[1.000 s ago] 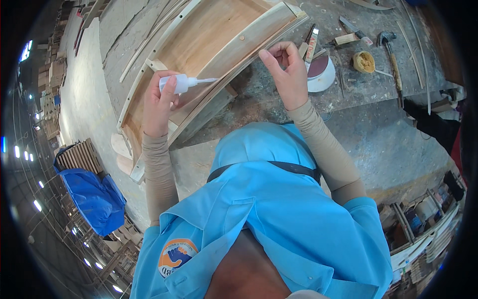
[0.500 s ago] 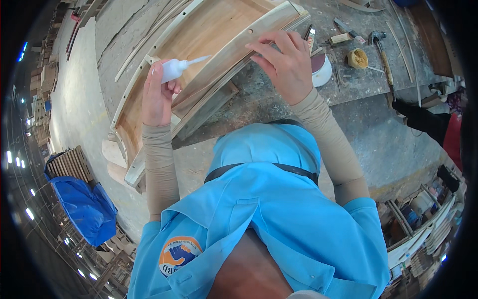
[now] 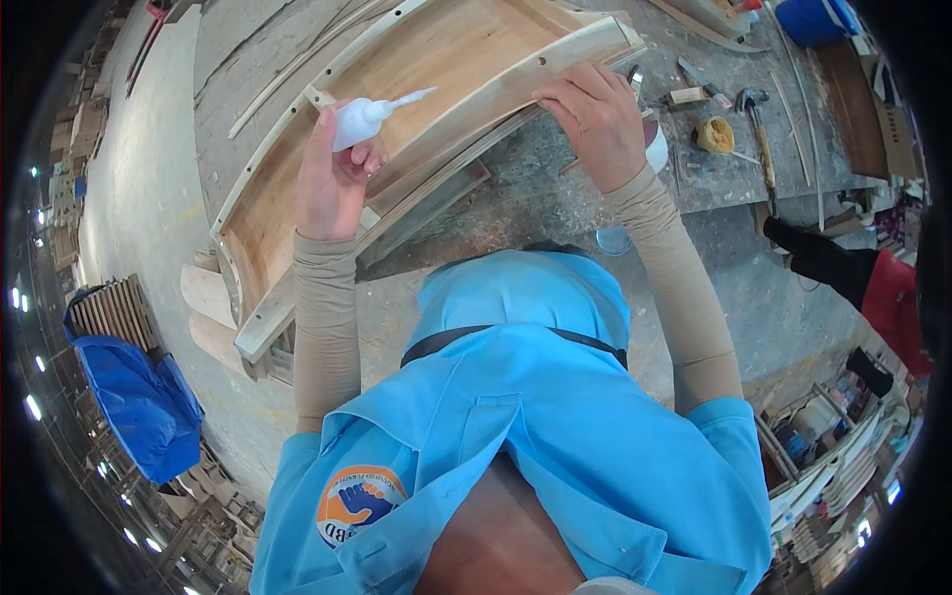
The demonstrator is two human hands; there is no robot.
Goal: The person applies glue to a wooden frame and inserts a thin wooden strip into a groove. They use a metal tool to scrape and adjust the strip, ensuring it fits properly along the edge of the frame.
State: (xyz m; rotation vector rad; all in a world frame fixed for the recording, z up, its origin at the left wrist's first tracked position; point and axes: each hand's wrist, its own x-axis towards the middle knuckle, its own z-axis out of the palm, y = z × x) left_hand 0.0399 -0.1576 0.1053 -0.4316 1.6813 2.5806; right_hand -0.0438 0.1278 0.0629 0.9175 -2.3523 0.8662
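My left hand (image 3: pixel 334 183) is closed around a small white squeeze bottle (image 3: pixel 359 125), whose long thin nozzle points right and slightly up. The bottle is over a curved pale wooden frame (image 3: pixel 436 139) with a wooden panel inside and round holes along its rails. My right hand (image 3: pixel 598 124) is at the near rail, toward the frame's right end. Its fingers are bent and brought together at the rail's edge; whether something small is between them is hidden. A smaller wooden frame piece (image 3: pixel 436 210) lies under the near rail.
To the right on the workbench lie a hammer (image 3: pixel 759 134), an open tub of yellowish paste (image 3: pixel 714 135), a wood-handled tool (image 3: pixel 684 96) and a white can (image 3: pixel 655 149). A blue bucket (image 3: pixel 808 22) stands farther back. On the floor at left, blue sheeting (image 3: pixel 139 402) lies beside stacked slats (image 3: pixel 114 312).
The curved frame appears shifted right in the picture, and both hands have moved right with it. The bottle stays in my left hand. My right fingers have drawn closer together at the rail.
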